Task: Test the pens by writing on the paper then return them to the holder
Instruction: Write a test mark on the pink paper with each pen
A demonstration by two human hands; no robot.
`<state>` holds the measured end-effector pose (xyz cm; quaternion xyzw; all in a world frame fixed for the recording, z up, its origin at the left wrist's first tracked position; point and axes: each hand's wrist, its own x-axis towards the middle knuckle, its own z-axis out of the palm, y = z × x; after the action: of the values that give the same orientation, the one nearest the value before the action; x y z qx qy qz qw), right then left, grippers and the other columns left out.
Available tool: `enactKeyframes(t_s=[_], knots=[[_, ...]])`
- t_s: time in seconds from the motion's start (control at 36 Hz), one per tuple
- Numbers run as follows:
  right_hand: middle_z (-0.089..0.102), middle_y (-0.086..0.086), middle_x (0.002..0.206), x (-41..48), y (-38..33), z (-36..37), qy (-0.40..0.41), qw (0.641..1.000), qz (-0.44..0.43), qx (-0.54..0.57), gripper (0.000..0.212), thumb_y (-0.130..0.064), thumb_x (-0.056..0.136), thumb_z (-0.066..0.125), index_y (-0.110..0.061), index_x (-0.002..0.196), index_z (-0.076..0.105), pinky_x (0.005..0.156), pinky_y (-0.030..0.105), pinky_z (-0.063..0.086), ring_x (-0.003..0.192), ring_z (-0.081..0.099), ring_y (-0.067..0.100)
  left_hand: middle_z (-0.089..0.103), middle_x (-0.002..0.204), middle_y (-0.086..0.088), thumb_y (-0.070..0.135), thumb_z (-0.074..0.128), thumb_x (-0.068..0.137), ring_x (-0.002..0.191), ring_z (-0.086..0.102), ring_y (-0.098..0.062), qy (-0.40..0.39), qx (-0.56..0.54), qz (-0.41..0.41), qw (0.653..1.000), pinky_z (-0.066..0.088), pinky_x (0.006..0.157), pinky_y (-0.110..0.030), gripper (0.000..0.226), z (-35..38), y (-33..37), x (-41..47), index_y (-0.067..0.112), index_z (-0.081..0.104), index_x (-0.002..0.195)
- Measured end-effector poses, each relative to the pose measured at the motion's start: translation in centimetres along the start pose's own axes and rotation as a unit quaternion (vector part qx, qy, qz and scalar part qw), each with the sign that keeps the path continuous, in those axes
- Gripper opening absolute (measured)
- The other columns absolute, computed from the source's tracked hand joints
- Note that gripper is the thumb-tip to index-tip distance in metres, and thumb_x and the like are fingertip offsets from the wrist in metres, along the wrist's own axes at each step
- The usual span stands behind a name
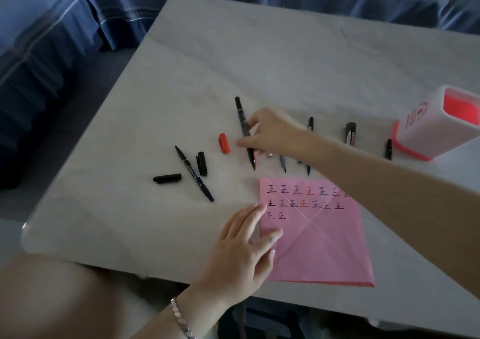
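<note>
A pink paper [324, 245] with rows of written marks lies at the table's near edge. My left hand [244, 250] rests flat on its left edge, fingers apart. My right hand [272, 130] is closed on a black pen [244, 128] just beyond the paper, tip pointing toward me. Another uncapped black pen [194, 175] lies to the left, with two black caps [167, 178] [202, 163] and a red cap [224, 143] near it. Several more pens [350, 133] lie in a row to the right. The white and red pen holder [439, 123] stands at the right.
The white table [259, 60] has a rounded left corner and a near edge close to my body. Blue covered seating [52, 39] runs along the far and left sides. A bracelet is on my left wrist.
</note>
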<state>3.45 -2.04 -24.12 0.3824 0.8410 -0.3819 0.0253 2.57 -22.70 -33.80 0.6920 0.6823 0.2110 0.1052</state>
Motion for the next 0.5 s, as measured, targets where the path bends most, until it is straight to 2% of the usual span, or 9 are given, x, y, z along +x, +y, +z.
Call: enactKeyframes(t_s=[0.08,0.19,0.31,0.39,0.5], knots=[[0.070,0.018,0.092,0.8,-0.6,1.7,-0.015,0.997,-0.006,-0.073,0.046,-0.038,0.078,0.068,0.002,0.101,0.063,0.075,0.035,0.053,0.081,0.066,0.028,0.050,0.134,-0.011,0.032,0.047,0.086,0.130,0.033,-0.020,0.003,0.009,0.003,1.000,0.030,0.107,-0.041,0.030,0.0,0.0,0.0,0.028,0.061,0.113],[0.069,0.019,0.095,0.9,-1.2,3.2,-0.030,0.997,-0.023,-0.074,0.052,-0.038,0.078,0.069,0.003,0.108,0.059,0.081,0.039,0.053,0.089,0.065,0.030,0.050,0.134,-0.011,0.033,0.047,0.086,0.131,0.032,-0.020,0.003,0.009,0.003,1.000,0.031,0.107,-0.039,0.030,0.0,0.0,-0.1,0.029,0.059,0.113],[0.070,0.017,0.090,0.6,-1.0,3.4,-0.006,0.998,-0.026,-0.063,0.048,-0.040,0.080,0.065,0.000,0.107,0.059,0.079,0.038,0.053,0.085,0.065,0.029,0.049,0.135,-0.012,0.032,0.048,0.086,0.131,0.033,-0.021,0.006,0.003,0.006,1.000,0.033,0.107,-0.037,0.029,0.0,0.0,-0.1,0.028,0.059,0.113],[0.070,0.015,0.090,0.7,0.1,2.8,0.052,0.998,-0.008,-0.036,0.034,-0.033,0.083,0.063,-0.007,0.105,0.061,0.076,0.034,0.052,0.083,0.064,0.028,0.049,0.135,-0.012,0.031,0.049,0.086,0.131,0.034,-0.021,0.007,-0.003,0.005,1.000,0.035,0.106,-0.037,0.029,0.1,0.1,-0.1,0.028,0.060,0.113],[0.065,0.016,0.099,1.1,1.5,1.9,0.108,0.987,0.053,-0.105,0.029,-0.027,0.086,0.058,-0.003,0.102,0.062,0.070,0.030,0.046,0.092,0.061,0.033,0.049,0.135,-0.011,0.032,0.048,0.086,0.131,0.033,-0.020,0.007,0.004,0.005,1.000,0.032,0.107,-0.036,0.030,0.0,0.2,-0.1,0.028,0.060,0.113]])
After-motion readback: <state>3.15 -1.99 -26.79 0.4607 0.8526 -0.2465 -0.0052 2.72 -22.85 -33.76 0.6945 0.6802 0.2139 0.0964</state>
